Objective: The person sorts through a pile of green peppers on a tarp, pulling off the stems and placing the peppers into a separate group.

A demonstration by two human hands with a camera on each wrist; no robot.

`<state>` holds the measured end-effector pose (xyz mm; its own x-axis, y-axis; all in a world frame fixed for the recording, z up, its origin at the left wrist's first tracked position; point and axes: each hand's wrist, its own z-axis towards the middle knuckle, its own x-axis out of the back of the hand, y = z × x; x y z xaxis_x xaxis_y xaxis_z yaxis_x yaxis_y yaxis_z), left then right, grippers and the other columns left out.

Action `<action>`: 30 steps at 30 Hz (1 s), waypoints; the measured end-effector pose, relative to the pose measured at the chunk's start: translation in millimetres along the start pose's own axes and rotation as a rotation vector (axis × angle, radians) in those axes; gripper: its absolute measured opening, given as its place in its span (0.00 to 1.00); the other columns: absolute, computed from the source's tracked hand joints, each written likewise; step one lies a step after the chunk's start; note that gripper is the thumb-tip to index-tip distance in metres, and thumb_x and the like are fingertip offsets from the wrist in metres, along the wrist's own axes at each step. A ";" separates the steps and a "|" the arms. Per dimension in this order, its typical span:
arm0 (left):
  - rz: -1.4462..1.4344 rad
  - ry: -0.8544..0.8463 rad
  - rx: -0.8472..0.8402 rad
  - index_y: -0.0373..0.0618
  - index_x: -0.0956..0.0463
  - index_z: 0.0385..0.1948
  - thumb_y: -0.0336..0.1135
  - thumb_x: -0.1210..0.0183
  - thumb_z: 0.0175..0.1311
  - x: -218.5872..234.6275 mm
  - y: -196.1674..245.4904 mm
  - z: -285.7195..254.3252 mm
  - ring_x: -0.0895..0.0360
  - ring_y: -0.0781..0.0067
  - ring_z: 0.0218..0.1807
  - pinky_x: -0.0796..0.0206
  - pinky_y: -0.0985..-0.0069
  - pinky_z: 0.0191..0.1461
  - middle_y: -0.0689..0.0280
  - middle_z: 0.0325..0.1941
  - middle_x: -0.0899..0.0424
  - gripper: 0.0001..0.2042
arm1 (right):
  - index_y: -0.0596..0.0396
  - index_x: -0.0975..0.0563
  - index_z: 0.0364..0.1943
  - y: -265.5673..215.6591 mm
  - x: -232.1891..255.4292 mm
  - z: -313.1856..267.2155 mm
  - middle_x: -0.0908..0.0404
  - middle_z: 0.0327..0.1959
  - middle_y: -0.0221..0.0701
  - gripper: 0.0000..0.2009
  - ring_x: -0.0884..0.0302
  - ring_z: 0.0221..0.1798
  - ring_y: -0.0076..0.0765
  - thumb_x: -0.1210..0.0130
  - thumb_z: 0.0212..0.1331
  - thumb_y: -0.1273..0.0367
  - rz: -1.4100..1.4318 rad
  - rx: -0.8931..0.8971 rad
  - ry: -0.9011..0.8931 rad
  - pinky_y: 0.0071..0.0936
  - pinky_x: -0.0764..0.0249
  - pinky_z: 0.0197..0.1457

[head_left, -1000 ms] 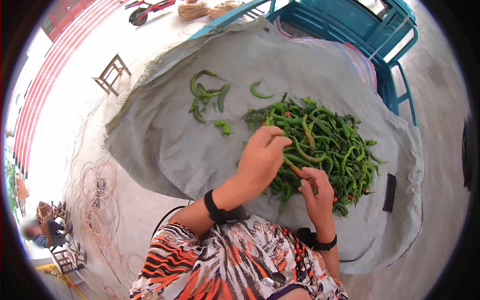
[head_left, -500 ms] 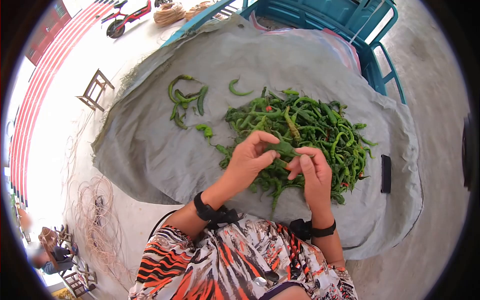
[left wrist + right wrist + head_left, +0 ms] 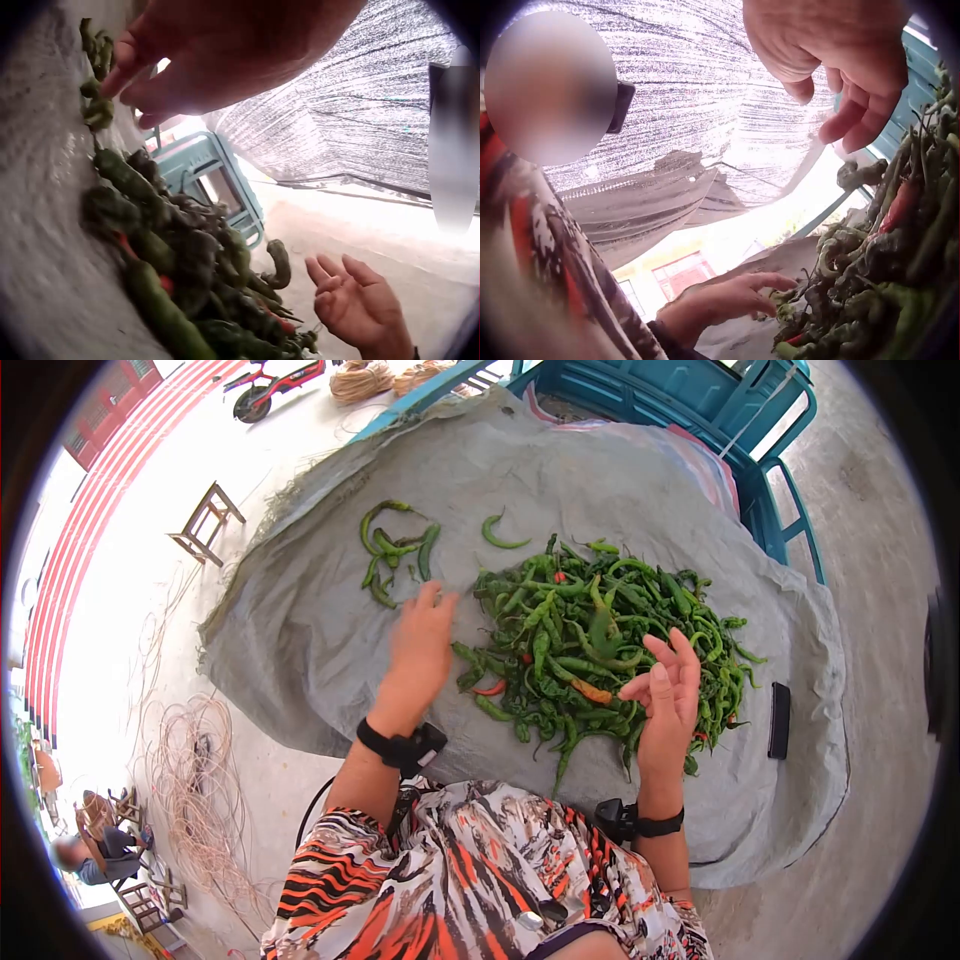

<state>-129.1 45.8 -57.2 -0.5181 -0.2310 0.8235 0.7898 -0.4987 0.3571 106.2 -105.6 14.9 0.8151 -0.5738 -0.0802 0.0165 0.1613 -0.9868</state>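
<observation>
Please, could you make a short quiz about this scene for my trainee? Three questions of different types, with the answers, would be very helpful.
1. True or false: the right hand is empty.
2. Which thing lies on the grey cloth?
A) stool
B) black slab
C) scooter
3. Fill in the missing colour: the peppers in the pile are mostly ____.

Key: 1 true; 2 B; 3 green.

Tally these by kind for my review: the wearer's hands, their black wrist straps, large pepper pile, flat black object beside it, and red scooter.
Hands, left hand and right hand: 2
Black wrist straps: 2
Large pepper pile: 1
Flat black object: 1
Red scooter: 1
Total: 7
</observation>
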 end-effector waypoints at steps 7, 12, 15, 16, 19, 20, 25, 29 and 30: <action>-0.032 -0.151 0.077 0.49 0.21 0.45 0.29 0.35 0.55 22.8 -2.1 4.4 0.23 0.59 0.39 0.29 0.64 0.42 0.64 0.40 0.21 0.14 | 0.57 0.29 0.59 11.7 2.6 -6.4 0.21 0.46 0.32 0.15 0.25 0.34 0.20 0.50 0.70 0.73 -0.074 -0.139 -0.341 0.19 0.24 0.40; -0.524 -0.202 0.039 0.46 0.20 0.43 0.35 0.31 0.54 52.9 42.8 5.2 0.27 0.70 0.27 0.33 0.73 0.33 0.66 0.35 0.21 0.15 | 0.57 0.30 0.61 9.4 -12.8 -10.3 0.21 0.42 0.29 0.20 0.26 0.33 0.17 0.43 0.66 0.73 -0.169 -0.170 -0.520 0.16 0.29 0.38; -0.680 -0.291 -0.044 0.44 0.20 0.42 0.36 0.30 0.56 43.7 61.6 -7.6 0.27 0.73 0.28 0.33 0.74 0.32 0.66 0.35 0.20 0.14 | 0.56 0.29 0.62 11.4 -24.8 -12.4 0.21 0.37 0.27 0.21 0.28 0.30 0.16 0.42 0.65 0.72 -0.220 -0.083 -0.535 0.17 0.31 0.34; -0.713 -0.340 -0.045 0.44 0.20 0.42 0.36 0.30 0.56 42.6 66.3 -10.5 0.27 0.73 0.28 0.33 0.75 0.32 0.65 0.34 0.20 0.14 | 0.56 0.29 0.61 11.4 -27.1 -13.1 0.21 0.36 0.27 0.20 0.28 0.30 0.15 0.43 0.66 0.72 -0.210 -0.065 -0.535 0.17 0.31 0.34; -0.793 -0.465 -0.047 0.44 0.20 0.42 0.39 0.32 0.59 41.0 71.4 -14.3 0.26 0.73 0.30 0.32 0.75 0.35 0.64 0.31 0.21 0.14 | 0.56 0.26 0.57 12.9 -23.3 -10.2 0.21 0.33 0.27 0.15 0.28 0.29 0.16 0.46 0.69 0.72 -0.239 -0.058 -0.491 0.17 0.31 0.33; -0.769 -0.468 0.007 0.44 0.20 0.43 0.39 0.32 0.60 39.7 70.1 -13.9 0.25 0.70 0.31 0.32 0.72 0.35 0.63 0.32 0.21 0.14 | 0.57 0.25 0.56 12.3 -21.1 -9.6 0.21 0.32 0.27 0.13 0.28 0.29 0.16 0.48 0.69 0.72 -0.230 -0.072 -0.470 0.16 0.31 0.33; -0.272 -0.139 0.083 0.45 0.23 0.44 0.40 0.36 0.61 14.4 42.6 -19.5 0.20 0.53 0.39 0.29 0.59 0.39 0.59 0.40 0.20 0.14 | 0.58 0.27 0.58 9.3 -4.3 -5.2 0.19 0.36 0.31 0.13 0.27 0.28 0.18 0.51 0.72 0.71 -0.170 -0.050 -0.301 0.17 0.28 0.35; -0.058 -0.290 0.198 0.45 0.25 0.42 0.38 0.37 0.60 -2.1 15.7 -22.4 0.21 0.47 0.43 0.29 0.55 0.41 0.57 0.43 0.21 0.12 | 0.57 0.39 0.67 0.7 -7.2 0.9 0.23 0.55 0.40 0.22 0.26 0.31 0.21 0.52 0.72 0.72 -0.008 0.037 -0.062 0.20 0.25 0.37; -0.072 -0.281 0.181 0.45 0.25 0.41 0.37 0.37 0.60 -2.7 9.4 -22.0 0.21 0.47 0.42 0.29 0.55 0.41 0.57 0.42 0.21 0.12 | 0.58 0.37 0.66 1.0 -6.5 0.7 0.23 0.55 0.39 0.21 0.26 0.32 0.21 0.52 0.72 0.72 -0.024 0.033 -0.062 0.20 0.25 0.38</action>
<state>-127.5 23.3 -65.8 -0.4839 0.0511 0.8736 0.8129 -0.3434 0.4704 101.3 -101.1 14.5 0.8487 -0.5269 -0.0467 0.0549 0.1756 -0.9829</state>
